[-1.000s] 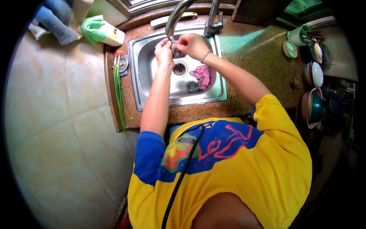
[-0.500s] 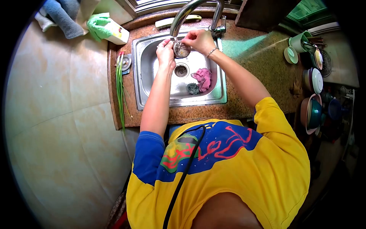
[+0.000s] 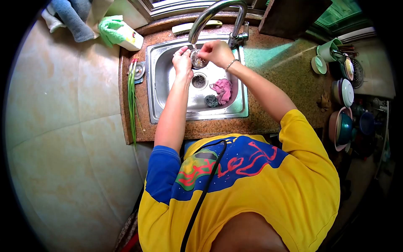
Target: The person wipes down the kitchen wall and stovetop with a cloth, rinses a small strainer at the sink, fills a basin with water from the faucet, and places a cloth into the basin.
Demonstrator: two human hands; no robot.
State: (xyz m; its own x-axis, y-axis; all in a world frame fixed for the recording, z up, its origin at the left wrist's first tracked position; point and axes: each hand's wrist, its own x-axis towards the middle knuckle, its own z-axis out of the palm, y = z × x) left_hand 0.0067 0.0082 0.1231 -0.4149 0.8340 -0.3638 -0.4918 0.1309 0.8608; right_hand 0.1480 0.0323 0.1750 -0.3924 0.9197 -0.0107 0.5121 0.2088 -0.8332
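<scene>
Under the spout of the faucet (image 3: 205, 21), my left hand (image 3: 182, 63) grips a small round sink strainer (image 3: 198, 63) by its left side. Water runs from the spout onto it. My right hand (image 3: 217, 53) is closed in a pinch, its fingertips over the strainer's upper right part; what they hold is hidden. Below the hands is the drain (image 3: 199, 81) of the steel sink (image 3: 153, 101). A pink cloth (image 3: 223, 90) and a dark scouring pad (image 3: 211, 101) lie on the right of the sink floor.
Green onions (image 3: 132, 101) lie on the counter left of the sink, beside a round metal drain cover (image 3: 139, 70). A brush (image 3: 184, 28) rests behind the sink. Bowls (image 3: 346, 126) and a green utensil holder (image 3: 329, 50) stand at right. A box (image 3: 130, 40) carries a green cloth (image 3: 111, 30).
Both hands and the strainer have moved slightly lower, toward me. The right fingertips have shifted from the strainer's upper edge to over its surface.
</scene>
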